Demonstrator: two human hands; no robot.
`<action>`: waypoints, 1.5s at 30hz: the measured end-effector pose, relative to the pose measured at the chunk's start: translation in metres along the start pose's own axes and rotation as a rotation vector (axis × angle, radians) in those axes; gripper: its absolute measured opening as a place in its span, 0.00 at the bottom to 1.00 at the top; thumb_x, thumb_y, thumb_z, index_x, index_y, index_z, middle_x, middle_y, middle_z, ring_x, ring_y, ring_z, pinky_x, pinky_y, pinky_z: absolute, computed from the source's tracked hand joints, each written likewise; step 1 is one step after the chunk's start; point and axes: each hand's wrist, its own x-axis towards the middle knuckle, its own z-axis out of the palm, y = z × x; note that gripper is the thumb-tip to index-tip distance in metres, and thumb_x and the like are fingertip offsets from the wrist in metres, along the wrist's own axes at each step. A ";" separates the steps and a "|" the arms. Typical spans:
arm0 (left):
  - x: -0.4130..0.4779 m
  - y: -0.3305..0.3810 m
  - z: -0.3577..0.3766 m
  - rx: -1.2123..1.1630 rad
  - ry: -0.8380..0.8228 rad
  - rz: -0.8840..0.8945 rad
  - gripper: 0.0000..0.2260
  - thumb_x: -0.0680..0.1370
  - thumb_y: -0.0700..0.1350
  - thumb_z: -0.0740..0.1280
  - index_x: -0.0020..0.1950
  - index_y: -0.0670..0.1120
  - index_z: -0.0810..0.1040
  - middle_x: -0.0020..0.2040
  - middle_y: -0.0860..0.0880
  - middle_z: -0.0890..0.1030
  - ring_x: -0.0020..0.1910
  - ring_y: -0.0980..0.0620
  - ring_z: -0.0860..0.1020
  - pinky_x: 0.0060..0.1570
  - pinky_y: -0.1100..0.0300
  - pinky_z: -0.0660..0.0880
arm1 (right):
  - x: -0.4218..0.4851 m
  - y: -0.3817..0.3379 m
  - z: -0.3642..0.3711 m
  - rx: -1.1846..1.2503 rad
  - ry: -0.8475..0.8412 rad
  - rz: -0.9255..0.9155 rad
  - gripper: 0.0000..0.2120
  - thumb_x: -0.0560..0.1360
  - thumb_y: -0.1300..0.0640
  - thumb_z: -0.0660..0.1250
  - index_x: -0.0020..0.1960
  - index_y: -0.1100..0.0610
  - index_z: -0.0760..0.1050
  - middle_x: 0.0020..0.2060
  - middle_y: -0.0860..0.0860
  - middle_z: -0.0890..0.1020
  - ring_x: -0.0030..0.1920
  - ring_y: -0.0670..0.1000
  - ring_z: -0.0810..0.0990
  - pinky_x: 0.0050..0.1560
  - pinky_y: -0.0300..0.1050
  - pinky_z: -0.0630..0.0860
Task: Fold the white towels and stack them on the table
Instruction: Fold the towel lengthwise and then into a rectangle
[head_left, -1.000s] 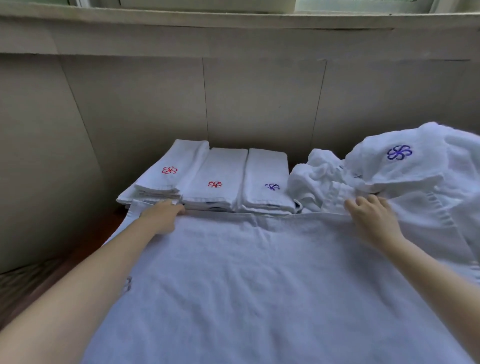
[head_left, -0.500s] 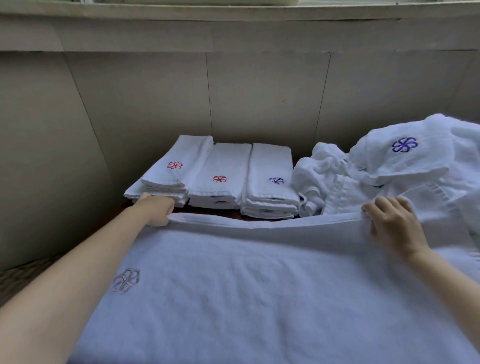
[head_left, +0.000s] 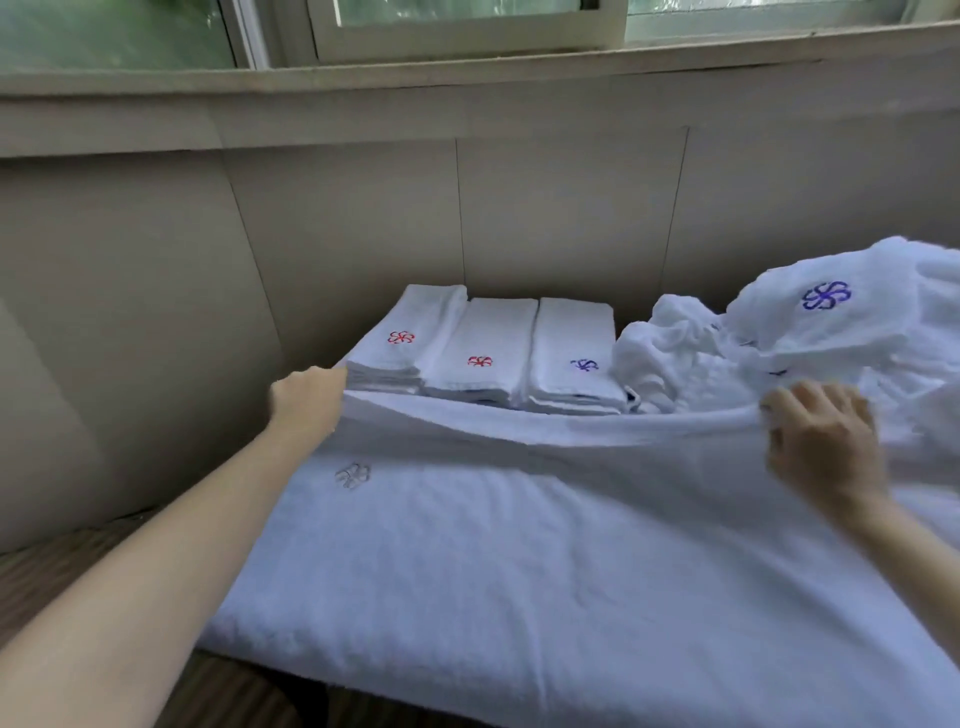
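Two grips: left hand (head_left: 306, 400), right hand (head_left: 821, 441) pinch the far hem.
Big white terry towel (head_left: 545, 561): floppy, we'd hold corners.

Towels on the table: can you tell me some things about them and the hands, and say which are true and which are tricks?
1. The left hand and the right hand each grip the far edge of the big towel. True.
2. Three folded stacks sit in a row behind it. True.
3. Every stack has a red flower on top. False: the right stack has a blue one; the other two have red ones.
4. All the towels here are folded. False: an unfolded heap lies at the right, beside the stacks.
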 end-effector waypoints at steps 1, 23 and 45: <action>-0.013 -0.004 0.009 -0.004 -0.011 -0.009 0.12 0.77 0.39 0.60 0.60 0.45 0.70 0.50 0.45 0.80 0.48 0.41 0.79 0.38 0.56 0.68 | -0.021 -0.004 -0.003 0.022 0.008 -0.064 0.09 0.64 0.68 0.56 0.35 0.65 0.75 0.31 0.62 0.75 0.35 0.64 0.75 0.43 0.55 0.68; -0.118 -0.013 0.042 -0.313 0.103 -0.091 0.09 0.75 0.30 0.59 0.43 0.37 0.78 0.50 0.40 0.75 0.49 0.41 0.72 0.45 0.50 0.68 | -0.104 -0.010 -0.056 -0.016 -0.275 -0.152 0.06 0.55 0.69 0.67 0.28 0.62 0.71 0.26 0.58 0.73 0.27 0.62 0.75 0.31 0.54 0.75; -0.156 0.270 0.004 -0.385 -0.352 0.531 0.28 0.79 0.66 0.45 0.77 0.61 0.48 0.79 0.51 0.44 0.78 0.49 0.44 0.73 0.41 0.43 | -0.100 0.086 -0.088 0.698 -0.456 1.355 0.09 0.73 0.68 0.54 0.44 0.60 0.72 0.32 0.55 0.72 0.25 0.51 0.71 0.23 0.37 0.63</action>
